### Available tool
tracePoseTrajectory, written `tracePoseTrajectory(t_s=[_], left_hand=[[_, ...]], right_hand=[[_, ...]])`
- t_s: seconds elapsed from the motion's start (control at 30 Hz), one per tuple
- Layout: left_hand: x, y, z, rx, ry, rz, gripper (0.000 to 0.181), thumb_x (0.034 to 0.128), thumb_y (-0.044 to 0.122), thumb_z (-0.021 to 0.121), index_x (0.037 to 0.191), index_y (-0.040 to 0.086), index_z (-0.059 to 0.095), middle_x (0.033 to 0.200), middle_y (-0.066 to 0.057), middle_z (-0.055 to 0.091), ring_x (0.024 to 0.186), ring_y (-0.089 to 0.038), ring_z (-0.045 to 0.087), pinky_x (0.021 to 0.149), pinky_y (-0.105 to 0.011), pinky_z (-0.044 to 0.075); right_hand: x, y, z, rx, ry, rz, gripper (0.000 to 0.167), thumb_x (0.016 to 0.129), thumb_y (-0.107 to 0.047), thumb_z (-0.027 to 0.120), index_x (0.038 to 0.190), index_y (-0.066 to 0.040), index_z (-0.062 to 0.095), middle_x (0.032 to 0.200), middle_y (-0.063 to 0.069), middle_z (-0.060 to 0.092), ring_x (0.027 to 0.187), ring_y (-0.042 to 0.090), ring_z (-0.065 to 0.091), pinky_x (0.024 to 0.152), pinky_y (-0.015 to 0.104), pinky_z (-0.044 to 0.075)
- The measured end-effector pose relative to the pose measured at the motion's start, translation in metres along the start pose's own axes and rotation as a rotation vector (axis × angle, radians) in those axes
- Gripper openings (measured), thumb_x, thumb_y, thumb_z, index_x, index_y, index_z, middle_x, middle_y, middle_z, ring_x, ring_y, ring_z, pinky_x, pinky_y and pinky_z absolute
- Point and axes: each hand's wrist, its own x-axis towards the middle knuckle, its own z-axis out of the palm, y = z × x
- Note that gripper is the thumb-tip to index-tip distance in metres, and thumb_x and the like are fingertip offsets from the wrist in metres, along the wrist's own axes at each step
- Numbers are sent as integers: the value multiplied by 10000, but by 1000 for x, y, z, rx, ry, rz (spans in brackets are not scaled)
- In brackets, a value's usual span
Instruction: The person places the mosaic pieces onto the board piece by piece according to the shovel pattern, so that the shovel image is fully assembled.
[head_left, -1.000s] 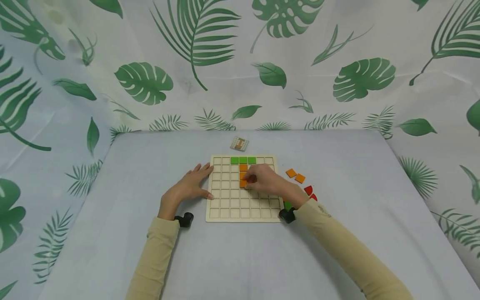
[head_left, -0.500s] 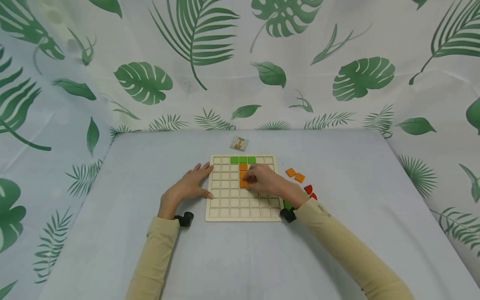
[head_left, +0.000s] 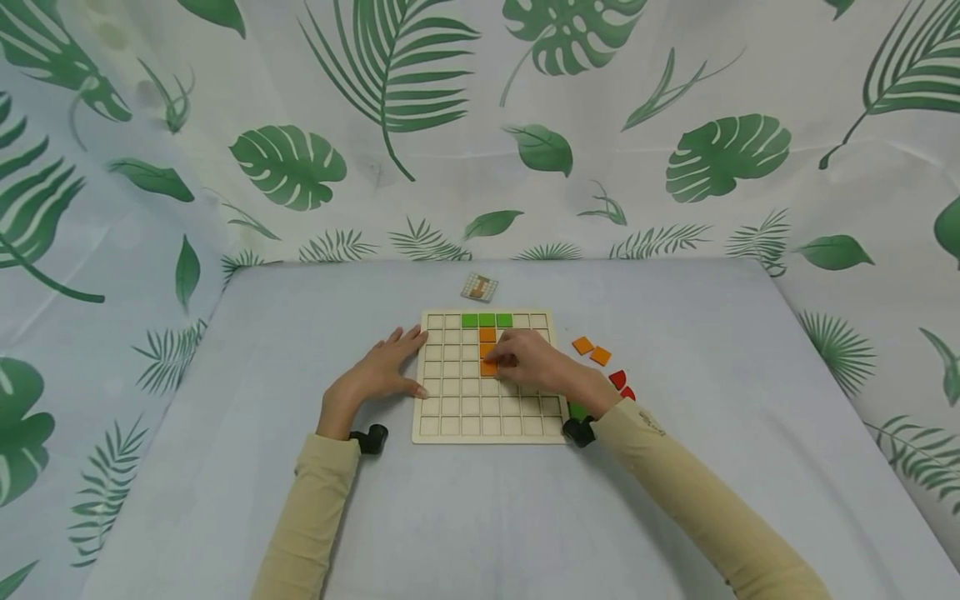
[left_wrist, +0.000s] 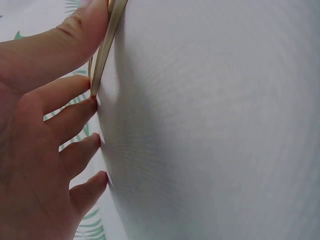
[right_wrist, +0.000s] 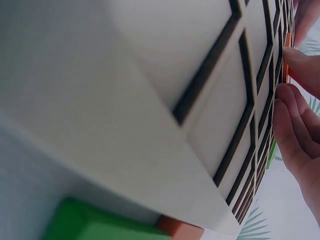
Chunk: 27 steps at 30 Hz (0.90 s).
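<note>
Orange tile point(head_left: 488, 370) pinched on a wooden board point(head_left: 469, 407)

From afar I'm watching the right hand point(head_left: 531, 360): thumb and bent finger are apparently pinching that tile, lowest in the column below the board's green tiles point(head_left: 487, 320), probably for seating it squarely. The left hand point(head_left: 382, 369) is resting against the board's left edge, fingers apart, likely bracing it. Beyond the board a patterned card point(head_left: 480, 287) is lying, perhaps for easy viewing; right of the board, loose orange tiles point(head_left: 582, 345) are waiting within reach.

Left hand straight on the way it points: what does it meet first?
Most likely the grid board, at its left edge; the left hand seems to touch that edge, though contact is hard to judge.
</note>
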Motion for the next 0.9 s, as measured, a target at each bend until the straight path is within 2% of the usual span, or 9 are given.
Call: tracePoseTrajectory(t_s=[0.37, 0.57, 0.9], left_hand=[[-1, 3, -1, 8, 0, -3, 1017, 869, 241, 833, 1645, 51, 205, 1730, -147, 109, 1599, -390, 13, 1305, -567, 51], [-2, 5, -2, -2, 3, -5, 1015, 867, 232, 835, 1644, 48, 209, 1729, -147, 113, 1600, -388, 10, 1306, -564, 47], [-3, 4, -2, -5, 5, 6, 1014, 869, 237, 833, 1643, 45, 208, 1728, -152, 113, 1598, -394, 12, 1304, -571, 49]], right_hand=[[-4, -3, -3, -19, 21, -33, 204, 905, -38, 764, 1107, -28, 792, 1031, 103, 741, 885, 214, 670, 783, 332, 578], [-11, -5, -9, 66, 1, 23, 217, 939, -28, 707, 1143, -32, 778, 1121, 90, 766, 1001, 236, 698, 868, 368, 598], [-26, 3, -15, 85, 10, 111, 217, 953, -66, 703, 1156, -61, 777, 1120, 59, 752, 952, 186, 680, 843, 336, 595]])
